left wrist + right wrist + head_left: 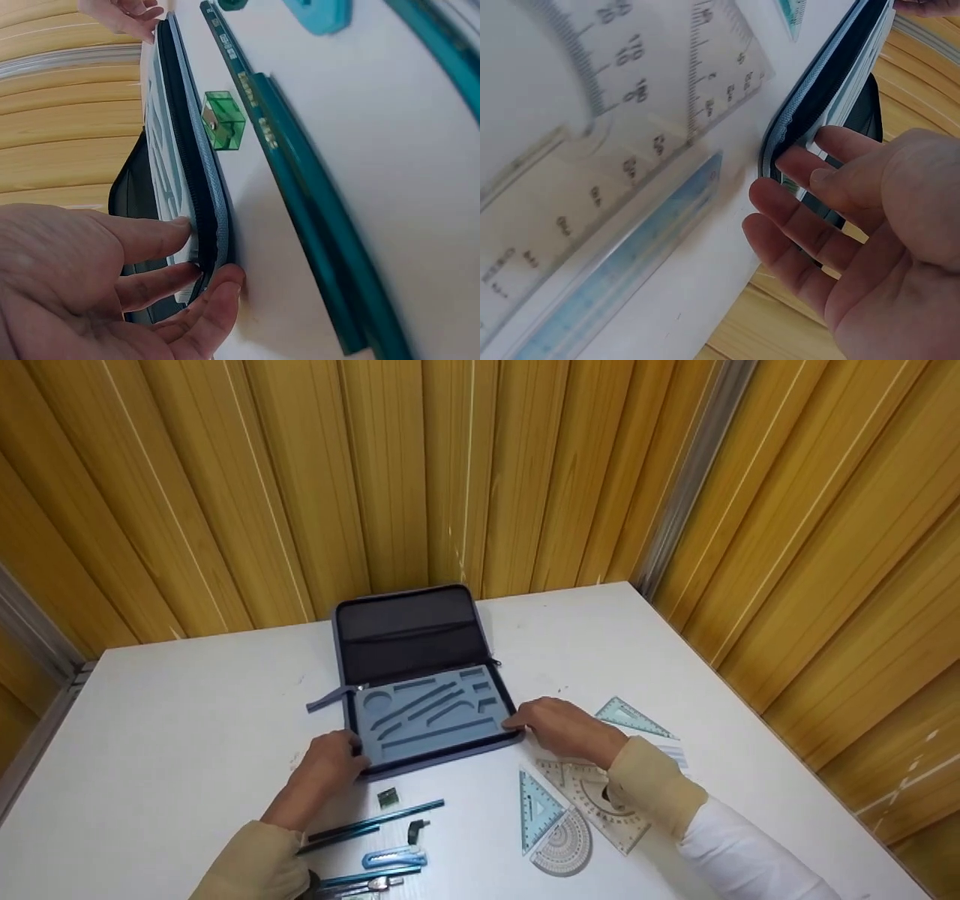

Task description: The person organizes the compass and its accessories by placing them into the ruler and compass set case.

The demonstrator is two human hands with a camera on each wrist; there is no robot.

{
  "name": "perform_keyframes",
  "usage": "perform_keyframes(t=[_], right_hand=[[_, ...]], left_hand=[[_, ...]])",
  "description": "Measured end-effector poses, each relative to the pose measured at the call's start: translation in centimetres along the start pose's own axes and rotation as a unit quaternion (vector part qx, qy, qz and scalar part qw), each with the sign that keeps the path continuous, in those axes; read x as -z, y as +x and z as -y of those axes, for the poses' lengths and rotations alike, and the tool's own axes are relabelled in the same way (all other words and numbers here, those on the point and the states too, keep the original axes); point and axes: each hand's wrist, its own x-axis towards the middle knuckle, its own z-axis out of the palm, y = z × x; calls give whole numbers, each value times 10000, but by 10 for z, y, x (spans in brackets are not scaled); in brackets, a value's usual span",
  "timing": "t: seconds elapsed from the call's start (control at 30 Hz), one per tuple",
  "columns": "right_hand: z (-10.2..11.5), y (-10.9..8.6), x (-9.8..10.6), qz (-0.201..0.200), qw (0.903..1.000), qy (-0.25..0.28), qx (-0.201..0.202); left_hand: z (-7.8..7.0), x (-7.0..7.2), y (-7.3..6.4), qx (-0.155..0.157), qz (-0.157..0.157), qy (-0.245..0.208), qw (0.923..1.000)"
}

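An open grey zip case (427, 712) lies mid-table, its blue foam tray cut with empty tool-shaped slots and its dark lid flat behind. My left hand (334, 757) touches the case's front left corner; in the left wrist view its straight fingers (154, 238) lie against the zipper edge (202, 210). My right hand (559, 727) touches the front right corner. In the right wrist view its relaxed fingertips (799, 161) meet the case edge (817, 97). Neither hand holds anything.
Teal pencils (375, 819), a green sharpener (388, 797), a blue cutter (394, 857) and a compass (360, 881) lie near the front left. Set squares (536, 810), protractors (562, 844) and a ruler (630, 255) lie to the right. Wood-panelled walls close in behind the white table (187, 712).
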Motion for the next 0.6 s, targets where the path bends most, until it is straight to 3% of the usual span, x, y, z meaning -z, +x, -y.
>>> perform_keyframes(t=[0.17, 0.47, 0.6], right_hand=[[-5, -4, 1, -176, 9998, 24, 80], [-13, -12, 0, -185, 9997, 101, -154], [-18, -13, 2, -308, 9995, 1, 8]], left_hand=[[-7, -1, 4, 28, 23, -72, 10000], [-17, -9, 7, 51, 36, -190, 9998], [-22, -12, 10, 72, -11, -208, 9998]])
